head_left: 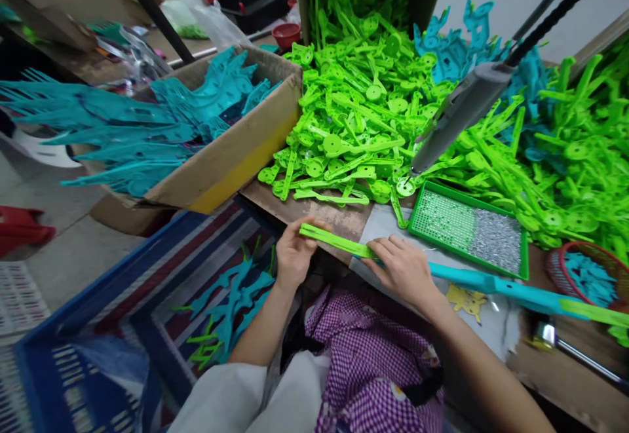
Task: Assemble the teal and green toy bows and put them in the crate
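A long blue plastic piece [481, 280] with bright green arms at both ends crosses in front of me. My left hand [293, 253] is closed around the far tip of its left green arm [337, 241]. Fingers of my right hand [400, 266] wrap over the place where green meets blue, hiding that joint. From there the blue part runs right, past my wrist, to another green arm [597, 313]. Just beyond my hands, a grey electric screwdriver [459, 115] hangs with its tip over a loose green part. A green tray [422, 226] of small metal screws stands beyond my right hand.
Loose green parts [344, 118] are heaped across the bench. A cardboard box [246, 138] of blue parts stands left. Below it, a blue crate [63, 328] holds blue-and-green pieces. At right are a red basket [555, 276] of small blue parts and a metal-handled tool [590, 354].
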`<state>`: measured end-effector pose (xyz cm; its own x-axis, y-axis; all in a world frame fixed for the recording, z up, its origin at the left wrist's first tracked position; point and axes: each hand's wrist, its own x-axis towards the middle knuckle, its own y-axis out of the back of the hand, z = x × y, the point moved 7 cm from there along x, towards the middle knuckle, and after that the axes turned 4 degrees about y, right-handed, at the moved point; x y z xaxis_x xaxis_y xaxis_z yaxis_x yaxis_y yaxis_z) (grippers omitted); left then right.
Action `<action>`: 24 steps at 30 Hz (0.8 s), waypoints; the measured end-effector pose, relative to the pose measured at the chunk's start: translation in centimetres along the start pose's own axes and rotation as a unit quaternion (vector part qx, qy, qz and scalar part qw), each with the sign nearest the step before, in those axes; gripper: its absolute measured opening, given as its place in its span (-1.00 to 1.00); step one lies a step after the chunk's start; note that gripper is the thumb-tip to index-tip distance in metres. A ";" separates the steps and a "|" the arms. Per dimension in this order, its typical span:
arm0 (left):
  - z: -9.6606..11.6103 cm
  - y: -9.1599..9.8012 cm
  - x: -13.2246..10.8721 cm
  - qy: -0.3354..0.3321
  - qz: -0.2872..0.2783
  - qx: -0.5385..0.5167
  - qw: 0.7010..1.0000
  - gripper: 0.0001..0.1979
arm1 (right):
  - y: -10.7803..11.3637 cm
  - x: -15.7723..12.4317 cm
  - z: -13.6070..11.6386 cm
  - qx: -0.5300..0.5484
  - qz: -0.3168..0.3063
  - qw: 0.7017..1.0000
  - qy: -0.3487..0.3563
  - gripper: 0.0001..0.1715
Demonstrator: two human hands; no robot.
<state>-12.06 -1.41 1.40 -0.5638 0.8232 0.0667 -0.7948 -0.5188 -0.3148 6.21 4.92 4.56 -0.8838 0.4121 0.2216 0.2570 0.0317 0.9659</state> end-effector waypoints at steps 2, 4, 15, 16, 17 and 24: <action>1.3 0.4 0.5 -0.015 0.049 -0.003 0.999 -0.63 | 0.4 0.1 -0.2 0.018 -0.008 1.000 0.008 -0.72; 2.1 0.4 1.0 -0.013 0.084 -0.005 0.996 -0.67 | 0.9 -0.1 -0.5 0.044 -0.025 0.999 0.011 -0.70; -5.0 1.4 4.6 0.200 0.116 -0.040 0.972 -0.64 | -2.9 1.4 1.3 0.136 -0.115 0.984 0.010 -0.62; -5.4 1.5 4.8 0.218 0.107 -0.035 0.970 -0.63 | -2.9 1.3 1.5 0.129 -0.097 0.987 0.012 -0.61; -5.7 1.5 5.0 0.233 0.093 -0.032 0.968 -0.62 | -2.8 0.9 1.8 0.121 -0.077 0.990 0.012 -0.59; -7.3 1.1 6.0 0.352 -0.027 0.003 0.936 -0.69 | -2.1 -3.7 3.7 0.066 -0.026 0.995 -0.071 -0.58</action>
<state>-14.68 4.60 -5.41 -0.2367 0.7953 -0.5582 -0.8208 -0.4711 -0.3231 10.39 6.72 1.17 -0.8356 0.5307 0.1417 0.2702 0.1726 0.9472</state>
